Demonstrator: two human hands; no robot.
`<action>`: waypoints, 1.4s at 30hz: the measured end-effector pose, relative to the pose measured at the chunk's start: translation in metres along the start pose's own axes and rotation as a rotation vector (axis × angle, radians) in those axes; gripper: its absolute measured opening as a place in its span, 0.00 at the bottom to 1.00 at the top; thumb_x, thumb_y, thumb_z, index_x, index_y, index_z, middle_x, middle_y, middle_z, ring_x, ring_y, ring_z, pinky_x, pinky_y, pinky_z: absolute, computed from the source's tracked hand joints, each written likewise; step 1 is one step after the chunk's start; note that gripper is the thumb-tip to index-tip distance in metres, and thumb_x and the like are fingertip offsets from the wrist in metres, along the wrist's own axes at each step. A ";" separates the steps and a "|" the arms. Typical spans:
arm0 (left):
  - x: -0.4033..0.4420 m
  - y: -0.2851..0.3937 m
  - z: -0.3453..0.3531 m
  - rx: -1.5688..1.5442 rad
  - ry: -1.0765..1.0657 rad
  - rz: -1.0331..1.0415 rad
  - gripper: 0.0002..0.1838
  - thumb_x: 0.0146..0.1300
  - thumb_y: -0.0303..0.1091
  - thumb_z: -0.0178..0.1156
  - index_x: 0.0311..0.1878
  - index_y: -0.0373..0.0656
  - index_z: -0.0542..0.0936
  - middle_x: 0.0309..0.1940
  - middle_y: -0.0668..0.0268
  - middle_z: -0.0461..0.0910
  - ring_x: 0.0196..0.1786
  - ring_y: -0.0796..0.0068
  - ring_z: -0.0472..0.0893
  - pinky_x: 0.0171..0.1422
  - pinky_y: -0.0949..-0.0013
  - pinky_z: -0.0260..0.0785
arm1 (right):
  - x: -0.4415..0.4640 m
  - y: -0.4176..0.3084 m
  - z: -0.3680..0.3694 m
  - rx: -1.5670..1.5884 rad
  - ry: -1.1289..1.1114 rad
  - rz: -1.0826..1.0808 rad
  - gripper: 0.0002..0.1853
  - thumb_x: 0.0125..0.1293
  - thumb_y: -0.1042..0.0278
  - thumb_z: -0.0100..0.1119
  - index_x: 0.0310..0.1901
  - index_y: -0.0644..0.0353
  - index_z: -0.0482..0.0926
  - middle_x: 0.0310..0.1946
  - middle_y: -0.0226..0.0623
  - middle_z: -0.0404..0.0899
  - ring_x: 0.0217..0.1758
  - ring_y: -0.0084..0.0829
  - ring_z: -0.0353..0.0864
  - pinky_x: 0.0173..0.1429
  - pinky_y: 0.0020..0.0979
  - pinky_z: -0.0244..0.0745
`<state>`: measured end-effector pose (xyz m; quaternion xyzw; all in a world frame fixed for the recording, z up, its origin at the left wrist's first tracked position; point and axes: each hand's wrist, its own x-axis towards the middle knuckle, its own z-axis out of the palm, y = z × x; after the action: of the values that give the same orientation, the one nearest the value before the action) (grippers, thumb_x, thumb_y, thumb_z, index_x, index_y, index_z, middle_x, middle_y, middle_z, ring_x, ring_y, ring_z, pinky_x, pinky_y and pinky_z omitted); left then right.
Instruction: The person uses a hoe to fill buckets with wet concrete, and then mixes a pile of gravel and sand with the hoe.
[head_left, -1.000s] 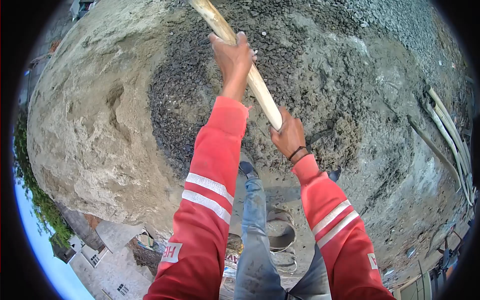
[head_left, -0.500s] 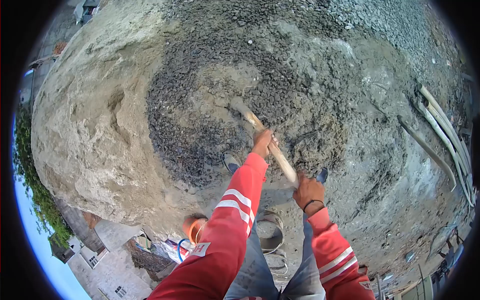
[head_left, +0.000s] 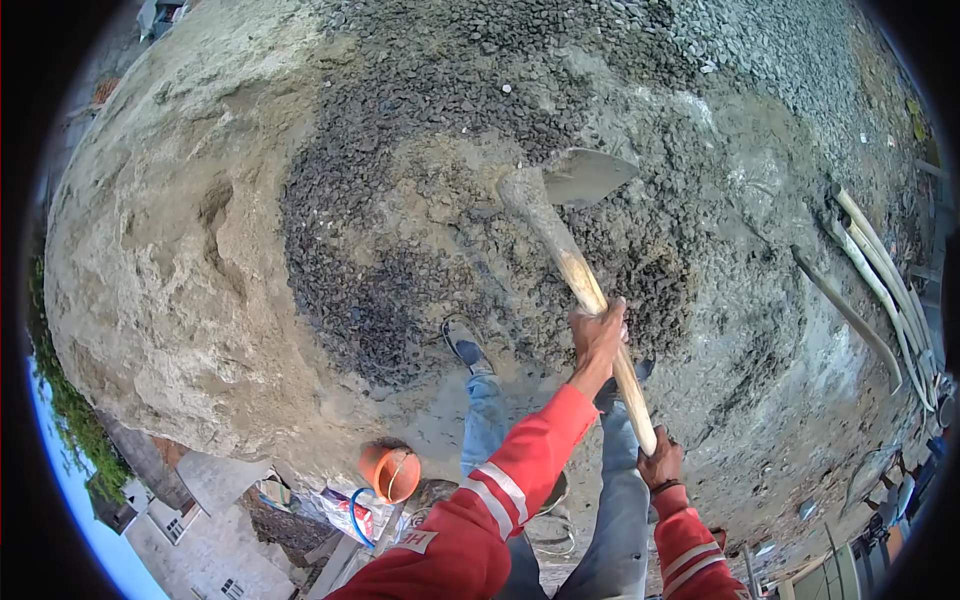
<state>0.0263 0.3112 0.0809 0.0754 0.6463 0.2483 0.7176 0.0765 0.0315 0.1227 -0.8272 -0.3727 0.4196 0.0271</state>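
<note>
I hold a hoe by its pale wooden handle (head_left: 582, 282). Its broad grey metal blade (head_left: 592, 178) shows above the ground mix and points to the right. My left hand (head_left: 598, 342) is wrapped round the middle of the handle. Lower down, my right hand (head_left: 660, 460) grips the handle's near end. Beneath the hoe lies a patch of dark wet gravel (head_left: 380, 280) with sandy material (head_left: 440, 170) in its middle. Clumpy grey-brown mix (head_left: 650, 265) lies to the right of the handle.
A large sand heap (head_left: 150, 270) rises at the left. Loose grey gravel (head_left: 780, 50) spreads at the upper right. Several pale poles (head_left: 880, 265) lie at the far right. An orange bucket (head_left: 390, 472) stands near my feet, beside my shoe (head_left: 463, 342).
The hoe has been raised and drawn toward me and to the right, and its blade has come into sight. Both hands have moved down and right with the handle.
</note>
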 end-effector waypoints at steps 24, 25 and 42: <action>0.222 0.151 0.025 1.472 0.251 0.446 0.24 0.52 0.28 0.63 0.49 0.22 0.71 0.42 0.37 0.80 0.39 0.45 0.85 0.44 0.59 0.80 | 0.234 -0.266 0.024 0.589 -0.006 0.186 0.24 0.51 0.66 0.65 0.51 0.62 0.74 0.39 0.57 0.82 0.47 0.57 0.81 0.51 0.49 0.76; 0.214 0.128 0.023 1.474 0.302 0.500 0.24 0.52 0.27 0.62 0.51 0.23 0.70 0.43 0.37 0.80 0.41 0.45 0.84 0.45 0.58 0.79 | 0.222 -0.254 0.030 0.590 -0.004 0.185 0.24 0.51 0.66 0.65 0.50 0.63 0.74 0.39 0.57 0.82 0.47 0.57 0.81 0.51 0.49 0.76; -0.021 -0.076 -0.006 0.584 0.028 -0.116 0.19 0.62 0.27 0.57 0.53 0.42 0.62 0.21 0.67 0.68 0.16 0.77 0.70 0.16 0.71 0.67 | -0.061 -0.068 -0.052 0.457 -0.046 0.221 0.15 0.46 0.68 0.61 0.35 0.65 0.76 0.22 0.53 0.76 0.26 0.53 0.77 0.34 0.43 0.73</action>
<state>0.0394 0.2347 0.0663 0.2382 0.7034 0.0115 0.6696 0.0511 0.0557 0.2217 -0.8257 -0.1760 0.5119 0.1587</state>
